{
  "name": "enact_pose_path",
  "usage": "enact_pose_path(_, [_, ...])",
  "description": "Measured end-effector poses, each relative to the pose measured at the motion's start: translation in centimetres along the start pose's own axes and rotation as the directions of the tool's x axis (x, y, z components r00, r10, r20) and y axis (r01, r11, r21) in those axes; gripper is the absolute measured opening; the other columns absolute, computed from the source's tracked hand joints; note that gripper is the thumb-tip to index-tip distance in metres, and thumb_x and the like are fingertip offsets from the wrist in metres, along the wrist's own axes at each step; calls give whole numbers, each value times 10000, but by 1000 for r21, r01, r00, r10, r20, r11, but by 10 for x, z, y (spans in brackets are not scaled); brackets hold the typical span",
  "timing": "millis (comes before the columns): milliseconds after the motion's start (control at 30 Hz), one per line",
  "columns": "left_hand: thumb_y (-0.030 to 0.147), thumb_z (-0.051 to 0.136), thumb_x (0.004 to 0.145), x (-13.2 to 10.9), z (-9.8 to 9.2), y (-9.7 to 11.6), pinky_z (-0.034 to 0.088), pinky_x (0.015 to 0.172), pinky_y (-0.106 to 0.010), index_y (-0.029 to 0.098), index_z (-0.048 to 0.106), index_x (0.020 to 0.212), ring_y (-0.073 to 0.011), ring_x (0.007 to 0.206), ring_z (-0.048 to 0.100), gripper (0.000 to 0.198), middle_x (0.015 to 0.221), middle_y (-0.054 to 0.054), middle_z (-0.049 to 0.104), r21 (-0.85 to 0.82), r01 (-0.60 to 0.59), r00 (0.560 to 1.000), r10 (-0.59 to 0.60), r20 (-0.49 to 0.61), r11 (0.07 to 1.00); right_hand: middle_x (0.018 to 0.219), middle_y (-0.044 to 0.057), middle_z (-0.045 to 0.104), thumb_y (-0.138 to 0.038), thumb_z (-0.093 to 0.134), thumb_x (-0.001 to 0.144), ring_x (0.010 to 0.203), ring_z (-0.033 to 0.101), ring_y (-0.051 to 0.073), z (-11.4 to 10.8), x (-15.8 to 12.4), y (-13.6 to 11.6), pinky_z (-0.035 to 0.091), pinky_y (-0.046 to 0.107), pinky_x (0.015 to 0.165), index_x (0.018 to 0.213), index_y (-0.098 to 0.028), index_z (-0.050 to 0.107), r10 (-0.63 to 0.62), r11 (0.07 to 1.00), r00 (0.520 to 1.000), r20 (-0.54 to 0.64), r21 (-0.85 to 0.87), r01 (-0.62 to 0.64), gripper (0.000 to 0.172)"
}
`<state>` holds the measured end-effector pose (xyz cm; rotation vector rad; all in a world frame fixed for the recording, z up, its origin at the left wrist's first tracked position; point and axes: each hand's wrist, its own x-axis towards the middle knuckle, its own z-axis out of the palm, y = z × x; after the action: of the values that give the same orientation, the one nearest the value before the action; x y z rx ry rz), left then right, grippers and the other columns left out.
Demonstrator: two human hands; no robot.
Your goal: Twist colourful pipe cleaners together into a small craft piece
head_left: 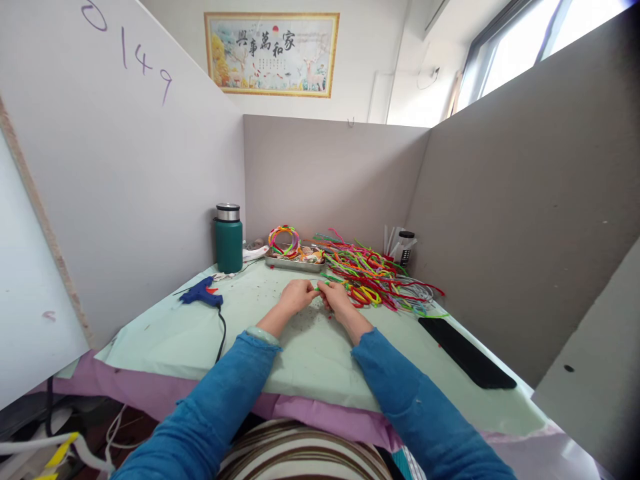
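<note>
My left hand [297, 296] and my right hand [336, 297] meet over the middle of the table, fingertips almost touching. Both are closed in a pinch on a thin green pipe cleaner [317, 289], of which only a short bit shows between the fingers. Just behind my right hand spreads a tangled pile of coloured pipe cleaners [370, 263] in red, green, orange and purple. A metal tray [295, 265] behind my left hand bears small pieces and a ring of bright loops [284, 241].
A blue glue gun [203, 291] lies at the left, its black cord running to the front edge. Behind it stands a green bottle [229, 240]. A flat black object [465, 350] lies at the right. A jar with a black lid [406, 247] is at the back. Partitions [335, 173] enclose the table.
</note>
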<state>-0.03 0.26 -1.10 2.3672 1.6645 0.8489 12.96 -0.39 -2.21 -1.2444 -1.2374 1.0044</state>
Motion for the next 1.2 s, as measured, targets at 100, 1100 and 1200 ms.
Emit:
enact_pose_path(100, [428, 524, 775, 1, 1, 0, 372, 611, -218, 154, 672, 774, -141, 677, 564, 311, 749, -56, 680, 16, 7, 1000, -8, 21, 1000, 404, -72, 391, -298, 581, 778, 306, 316, 55, 0, 0, -1, 227, 196, 314, 577, -188, 421, -2, 1000, 1000, -6, 0, 2, 279])
enact_pose_path(1100, [378, 484, 796, -2, -2, 2, 370, 610, -216, 152, 672, 789, -138, 675, 563, 293, 748, -57, 675, 56, -54, 996, 50, 69, 997, 391, -80, 376, -308, 595, 762, 306, 305, 55, 0, 2, 3, 212, 190, 310, 592, -188, 435, -20, 999, 1000, 0, -30, 20, 262])
enact_pose_path(1200, [370, 482, 798, -2, 0, 0, 369, 609, -218, 156, 673, 798, -142, 675, 565, 287, 751, -58, 674, 68, -75, 996, 71, 58, 995, 398, -75, 387, -314, 596, 758, 306, 315, 58, 0, 3, 5, 215, 195, 315, 584, -187, 438, -30, 999, 1000, -5, -39, 30, 267])
